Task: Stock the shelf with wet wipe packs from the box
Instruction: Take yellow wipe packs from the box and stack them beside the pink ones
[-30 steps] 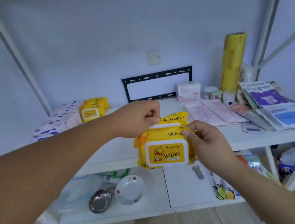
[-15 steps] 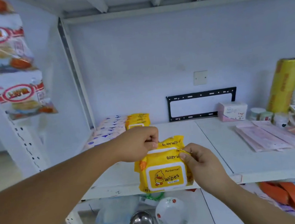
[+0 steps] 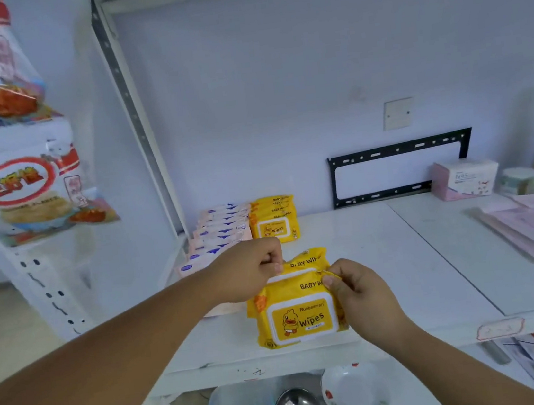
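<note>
Even, cool bluish indoor light, moderately bright; source not visible. Shadows soft and faint, a pale one on the wall (image 3: 309, 62) toward 3 o'clock. Snack bags (image 3: 18, 185) at 9 o'clock smeared by motion blur, with glare streaks on the plastic. Wide-angle bending tilts the shelf upright (image 3: 133, 111) at 11 o'clock. Centre fairly sharp; overall soft, compressed.

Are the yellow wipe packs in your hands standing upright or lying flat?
Upright: the yellow duck-printed wipe packs face the camera, bottom edge at the white shelf front.
</note>
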The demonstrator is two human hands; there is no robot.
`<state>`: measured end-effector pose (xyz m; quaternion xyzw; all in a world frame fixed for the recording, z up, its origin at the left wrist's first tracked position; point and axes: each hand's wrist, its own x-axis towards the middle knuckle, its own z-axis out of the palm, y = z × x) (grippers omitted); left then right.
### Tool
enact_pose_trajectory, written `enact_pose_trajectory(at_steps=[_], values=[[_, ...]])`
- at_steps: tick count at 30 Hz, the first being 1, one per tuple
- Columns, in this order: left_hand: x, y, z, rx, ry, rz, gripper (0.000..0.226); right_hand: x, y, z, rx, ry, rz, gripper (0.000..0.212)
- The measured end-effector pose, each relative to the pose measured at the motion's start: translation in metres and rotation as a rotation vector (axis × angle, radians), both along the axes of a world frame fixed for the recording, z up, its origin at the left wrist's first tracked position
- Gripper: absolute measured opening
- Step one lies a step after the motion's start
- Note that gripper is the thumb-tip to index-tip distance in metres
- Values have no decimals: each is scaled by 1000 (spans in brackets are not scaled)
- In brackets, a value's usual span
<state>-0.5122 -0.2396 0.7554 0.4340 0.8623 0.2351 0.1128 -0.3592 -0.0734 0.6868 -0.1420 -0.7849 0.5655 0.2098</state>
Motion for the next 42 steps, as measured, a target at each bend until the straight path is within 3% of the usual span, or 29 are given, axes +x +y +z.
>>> enact_pose_trajectory(at_steps=[14,23,32,42], values=[[-185,119,-63,-212,9,3,20,-188,99,-85,-111,-103,-1,27],[-256,127,-92,-162,58,78,22,-273,111,-103,-100,-146,17,18],[-301,140,-103,-160,117,41,15,-306,114,-114,-129,-130,-44,27],[-309,147,-99,-233,276,11,8,-309,127,-114,-81,-171,3,16]])
